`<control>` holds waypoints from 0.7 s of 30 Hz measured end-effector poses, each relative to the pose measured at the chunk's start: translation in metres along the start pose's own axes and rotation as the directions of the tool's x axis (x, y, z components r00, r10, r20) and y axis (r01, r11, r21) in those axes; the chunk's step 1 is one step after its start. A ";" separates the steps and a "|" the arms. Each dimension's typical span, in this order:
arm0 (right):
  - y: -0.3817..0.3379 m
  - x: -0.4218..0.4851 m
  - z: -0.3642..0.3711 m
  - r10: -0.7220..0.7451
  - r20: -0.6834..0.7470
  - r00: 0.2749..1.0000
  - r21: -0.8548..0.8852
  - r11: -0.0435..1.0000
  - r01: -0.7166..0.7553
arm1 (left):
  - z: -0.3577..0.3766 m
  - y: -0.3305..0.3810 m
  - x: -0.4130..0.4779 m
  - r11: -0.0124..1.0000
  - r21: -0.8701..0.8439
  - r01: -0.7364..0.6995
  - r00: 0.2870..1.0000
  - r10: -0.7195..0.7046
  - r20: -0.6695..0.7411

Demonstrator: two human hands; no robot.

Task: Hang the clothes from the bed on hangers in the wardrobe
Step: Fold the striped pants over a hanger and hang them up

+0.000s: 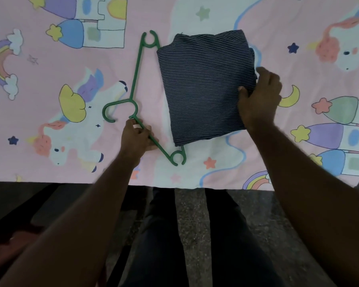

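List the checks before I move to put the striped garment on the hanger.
1. Grip on green hanger: ok, left hand holds one arm near the hook.
2. Grip on folded striped garment: ok, right hand pinches its right edge.
3. Garment opened out: not ok, it lies folded on the bed sheet.
4. Hanger clear of garment: not ok, its long bar runs under the garment's left edge.
5. Neck opening found: cannot tell.
6. Wardrobe reachable: cannot tell, not in view.

hanger (135,78): smooth green plastic | shirt (203,88): striped cloth | bedsheet (50,112): matt cloth
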State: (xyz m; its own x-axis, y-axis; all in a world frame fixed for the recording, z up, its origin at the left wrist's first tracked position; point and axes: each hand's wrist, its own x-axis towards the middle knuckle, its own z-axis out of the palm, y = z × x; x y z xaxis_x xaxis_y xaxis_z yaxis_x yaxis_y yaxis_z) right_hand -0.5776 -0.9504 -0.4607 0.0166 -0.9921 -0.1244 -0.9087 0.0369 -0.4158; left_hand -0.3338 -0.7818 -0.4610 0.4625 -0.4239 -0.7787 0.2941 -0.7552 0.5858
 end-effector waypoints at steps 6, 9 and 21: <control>-0.057 -0.019 0.039 -0.561 0.361 0.744 -0.172 0.745 0.645 | -0.003 -0.006 0.006 0.997 0.080 -0.017 0.999 0.019 -0.027; -0.042 0.012 0.052 -0.491 0.440 0.752 -0.258 0.733 0.629 | -0.001 -0.008 0.010 0.994 0.111 -0.002 0.998 0.009 -0.062; 0.010 -0.016 0.042 -0.573 0.360 0.736 -0.307 0.673 0.673 | 0.060 0.024 -0.010 0.916 0.331 -0.227 0.958 0.271 -0.094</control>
State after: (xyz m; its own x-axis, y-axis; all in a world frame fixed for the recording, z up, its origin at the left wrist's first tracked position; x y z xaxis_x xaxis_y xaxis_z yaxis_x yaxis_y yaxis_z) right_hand -0.5696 -0.9292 -0.5006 0.6829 -0.7086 -0.1774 -0.7281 -0.6800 -0.0867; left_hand -0.3817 -0.8255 -0.4524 0.6015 -0.5639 -0.5659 -0.1123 -0.7610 0.6389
